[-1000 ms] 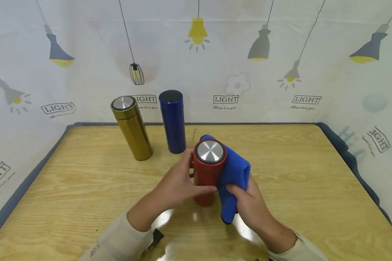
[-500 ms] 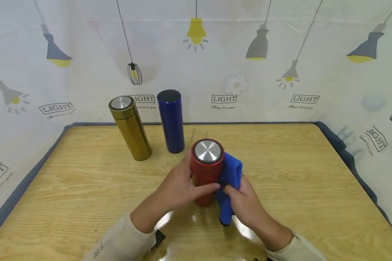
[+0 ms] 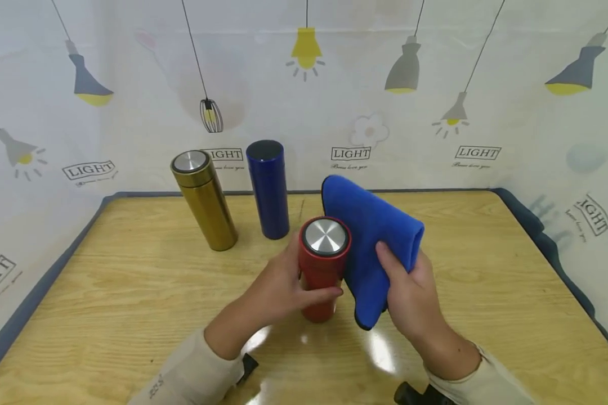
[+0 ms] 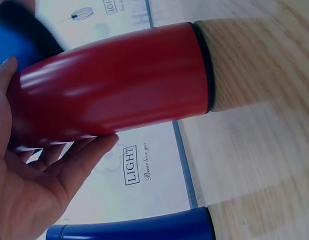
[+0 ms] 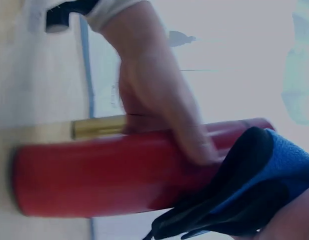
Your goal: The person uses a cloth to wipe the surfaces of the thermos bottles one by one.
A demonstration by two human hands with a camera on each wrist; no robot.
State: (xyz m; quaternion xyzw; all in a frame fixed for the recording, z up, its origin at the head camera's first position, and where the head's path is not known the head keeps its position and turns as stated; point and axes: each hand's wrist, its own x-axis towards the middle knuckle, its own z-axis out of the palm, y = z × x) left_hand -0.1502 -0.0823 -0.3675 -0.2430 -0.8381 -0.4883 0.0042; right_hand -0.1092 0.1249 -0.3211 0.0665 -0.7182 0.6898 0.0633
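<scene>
My left hand (image 3: 278, 284) grips a red thermos flask (image 3: 324, 275) from its left side, thumb across the front and fingers behind. The flask stands upright near the middle of the table, its shiny silver lid facing up. In the left wrist view the red flask's (image 4: 119, 82) dark base ring is at the wood. With thumb in front, my right hand (image 3: 418, 301) pinches a folded blue cloth (image 3: 372, 236) with black edging. The cloth spreads just right of the flask and overlaps it in the right wrist view, where its dark underside shows.
A gold thermos flask (image 3: 210, 208) and a dark blue one (image 3: 268, 191) stand upright behind and left of the red flask. The wooden table (image 3: 132, 292) ends at a wall sheet (image 3: 415, 129) printed with lamps. Black wrist straps show near the sleeves.
The blue cloth first shifts slightly left against the red flask, then my right hand moves it right and up, and it spreads wider. The left hand and red flask stay nearly in place.
</scene>
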